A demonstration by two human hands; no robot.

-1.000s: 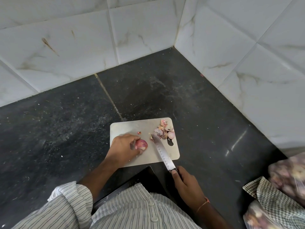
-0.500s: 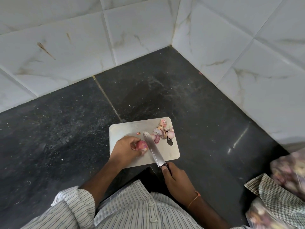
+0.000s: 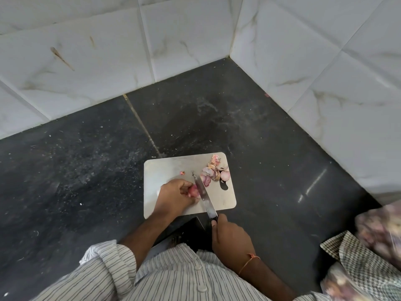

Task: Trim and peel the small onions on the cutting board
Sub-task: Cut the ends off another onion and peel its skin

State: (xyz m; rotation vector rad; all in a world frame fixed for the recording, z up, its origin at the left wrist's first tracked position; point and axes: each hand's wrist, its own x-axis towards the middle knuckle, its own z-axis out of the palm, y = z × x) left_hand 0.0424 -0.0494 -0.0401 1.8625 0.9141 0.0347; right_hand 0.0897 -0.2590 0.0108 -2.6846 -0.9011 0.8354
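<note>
- The knife [image 3: 204, 195], gripped in the closed right hand [image 3: 231, 241], is now drawn back against the onion [image 3: 193, 190] (pinched by the left hand [image 3: 173, 195]).
- 1 end is judged about to be trimmed.

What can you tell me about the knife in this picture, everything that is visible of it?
The knife has a long, narrow, shiny metal blade and a dark handle, mostly hidden in the right hand. It lies diagonally over the cutting board, tip pointing away from the person. Its blade edge rests against the small reddish onion, which the left hand holds on the board. Peels lie just beyond the tip.
</note>
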